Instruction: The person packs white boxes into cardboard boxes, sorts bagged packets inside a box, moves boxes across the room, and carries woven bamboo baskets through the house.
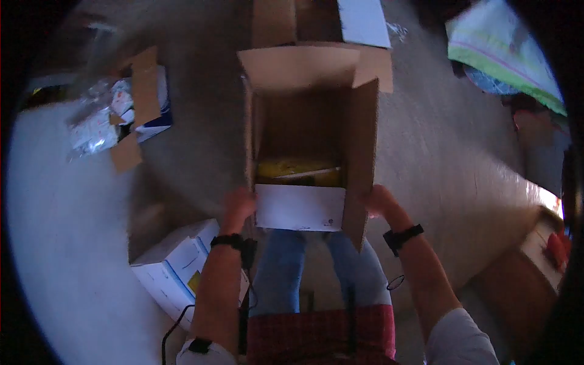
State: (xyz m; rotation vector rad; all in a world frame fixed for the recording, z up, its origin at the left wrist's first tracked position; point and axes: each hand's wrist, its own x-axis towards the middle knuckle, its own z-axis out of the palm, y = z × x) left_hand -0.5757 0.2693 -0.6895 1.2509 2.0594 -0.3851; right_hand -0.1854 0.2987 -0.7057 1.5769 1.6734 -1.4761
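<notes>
An open cardboard box (307, 115) stands in front of my legs with its flaps spread. Its near flap shows a white outer face (300, 207). Inside, at the near end, lies a yellow package (298, 170) with a pale strip across it; its kind is unclear. My left hand (240, 204) is closed at the box's near left edge. On the other side my right hand (377, 201) is closed on the right flap (360, 164). The fingertips of both hands are partly hidden, and the left hand is dim and blurred.
Another open carton (316, 21) stands just beyond the box. To the left are a smaller opened box (146, 91) with clear plastic packaging (94, 131) and a white carton (173, 261). A green-edged cloth (505, 48) hangs at the upper right.
</notes>
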